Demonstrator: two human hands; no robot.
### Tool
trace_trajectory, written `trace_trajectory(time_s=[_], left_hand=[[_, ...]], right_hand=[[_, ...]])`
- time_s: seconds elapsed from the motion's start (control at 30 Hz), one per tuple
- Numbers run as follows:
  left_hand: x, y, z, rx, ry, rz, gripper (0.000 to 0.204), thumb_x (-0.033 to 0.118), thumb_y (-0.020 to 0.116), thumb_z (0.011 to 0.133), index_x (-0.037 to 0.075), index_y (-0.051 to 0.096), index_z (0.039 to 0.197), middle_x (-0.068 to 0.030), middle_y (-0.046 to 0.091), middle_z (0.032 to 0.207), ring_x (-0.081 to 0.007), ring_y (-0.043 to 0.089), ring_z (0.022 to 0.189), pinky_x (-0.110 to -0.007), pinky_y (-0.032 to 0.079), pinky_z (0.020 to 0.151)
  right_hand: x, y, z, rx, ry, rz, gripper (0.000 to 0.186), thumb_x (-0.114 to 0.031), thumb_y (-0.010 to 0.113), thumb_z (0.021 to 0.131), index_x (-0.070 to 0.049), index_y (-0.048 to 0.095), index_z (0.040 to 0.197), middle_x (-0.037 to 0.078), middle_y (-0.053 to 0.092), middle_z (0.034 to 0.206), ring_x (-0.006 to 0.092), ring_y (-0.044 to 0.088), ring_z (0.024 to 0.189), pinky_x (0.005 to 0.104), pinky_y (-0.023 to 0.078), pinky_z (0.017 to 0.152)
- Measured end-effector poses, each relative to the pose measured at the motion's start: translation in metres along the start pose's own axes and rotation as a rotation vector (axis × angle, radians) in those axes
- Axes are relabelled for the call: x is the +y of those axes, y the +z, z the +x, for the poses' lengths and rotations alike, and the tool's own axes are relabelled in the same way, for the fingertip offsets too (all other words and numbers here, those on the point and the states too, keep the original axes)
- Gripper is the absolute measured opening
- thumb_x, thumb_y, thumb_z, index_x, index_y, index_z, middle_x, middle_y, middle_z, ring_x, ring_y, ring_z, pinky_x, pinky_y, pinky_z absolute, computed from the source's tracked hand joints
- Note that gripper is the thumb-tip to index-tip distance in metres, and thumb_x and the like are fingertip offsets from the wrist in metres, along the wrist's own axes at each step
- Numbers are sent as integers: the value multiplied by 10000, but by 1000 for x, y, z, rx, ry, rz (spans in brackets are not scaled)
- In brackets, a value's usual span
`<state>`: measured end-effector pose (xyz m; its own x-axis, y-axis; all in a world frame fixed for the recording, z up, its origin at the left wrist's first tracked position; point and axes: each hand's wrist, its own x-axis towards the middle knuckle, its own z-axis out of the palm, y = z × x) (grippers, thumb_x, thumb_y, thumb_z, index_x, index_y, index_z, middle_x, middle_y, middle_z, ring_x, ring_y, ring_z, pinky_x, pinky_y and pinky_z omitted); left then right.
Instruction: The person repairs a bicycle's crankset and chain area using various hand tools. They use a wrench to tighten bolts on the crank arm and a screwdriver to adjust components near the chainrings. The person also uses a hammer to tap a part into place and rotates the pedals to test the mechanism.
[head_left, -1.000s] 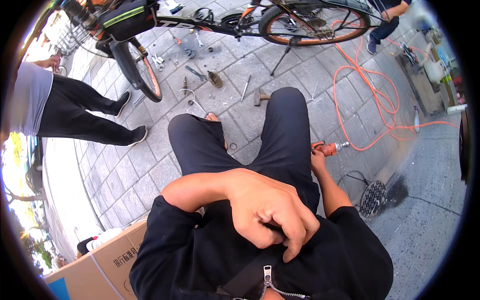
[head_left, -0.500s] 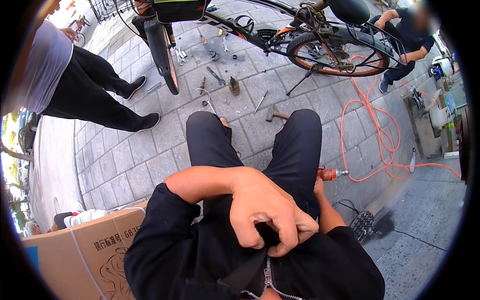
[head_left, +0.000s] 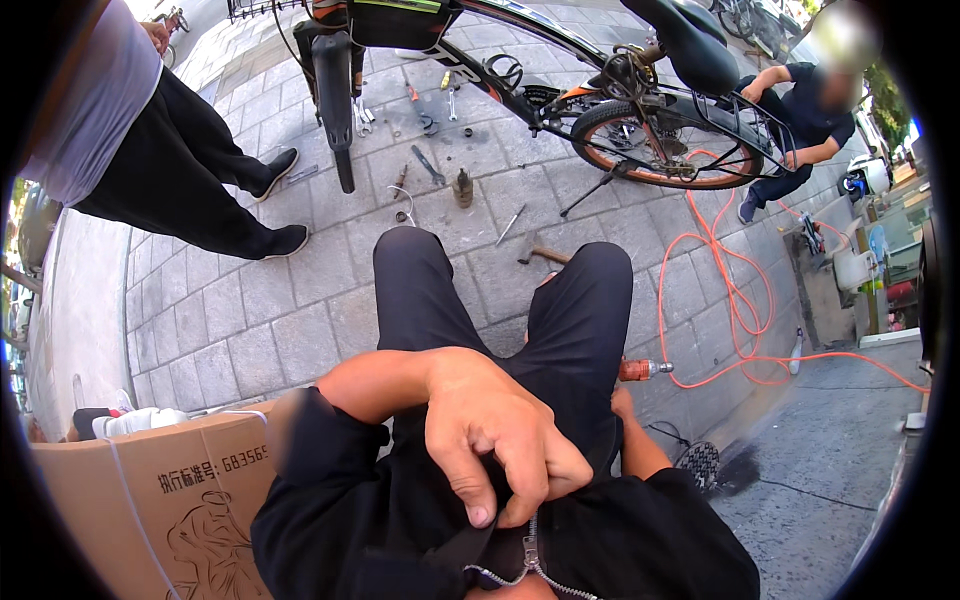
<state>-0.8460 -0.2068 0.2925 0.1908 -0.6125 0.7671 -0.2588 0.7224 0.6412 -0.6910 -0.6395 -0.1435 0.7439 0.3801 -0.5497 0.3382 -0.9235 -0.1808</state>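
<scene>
In front of my chest, my left hand (head_left: 505,435) has its fingers curled and pinched at the black jacket (head_left: 420,505), just above the metal zipper (head_left: 531,552). Beside my right thigh is my right hand (head_left: 622,402), mostly hidden by the leg. It appears closed on a red tool (head_left: 640,370) with a silver metal tip, which sticks out past the thigh. On the paving ahead of my knees lie a hammer (head_left: 545,255), a thin metal rod (head_left: 511,224) and a small dirty bottle (head_left: 463,188).
A bicycle (head_left: 540,95) stands across the far side on its kickstand. Wrenches (head_left: 428,165) lie near its front wheel. An orange hose (head_left: 740,300) coils at the right. One person stands left, another crouches far right. A cardboard box (head_left: 160,510) is at my left.
The view has shifted slightly, so the ground things sit a little lower and further left. My left thumb and fingertips have shifted slightly at the jacket. The red tool stays by my right thigh.
</scene>
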Motion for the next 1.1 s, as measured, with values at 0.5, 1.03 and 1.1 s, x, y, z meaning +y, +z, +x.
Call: trace_trajectory(time_s=[0.5,1.03,1.1], left_hand=[[-86,-31,-38,262,-121,119,235,228,825,907,10,760,966,-27,491,873,-164,478,839,-327,401,739],[-38,-54,-160,1685,205,4,316,322,542,1064,21,636,1067,20,521,759,-83,512,628,-242,394,529],[-75,-61,-141,1877,-135,323,305,309,506,1061,39,644,1031,-9,557,730,-123,531,603,-280,422,531]], right_hand=[[-59,-49,-99,136,113,546,328,-254,608,947,3,736,1106,276,724,985,392,716,950,459,550,841],[-274,-334,-2,637,-511,377,342,-261,593,1030,48,691,1137,227,712,866,331,694,793,439,533,745],[-316,-310,3,698,-667,369,324,-248,579,1037,40,678,1149,248,713,875,373,716,826,460,539,748]])
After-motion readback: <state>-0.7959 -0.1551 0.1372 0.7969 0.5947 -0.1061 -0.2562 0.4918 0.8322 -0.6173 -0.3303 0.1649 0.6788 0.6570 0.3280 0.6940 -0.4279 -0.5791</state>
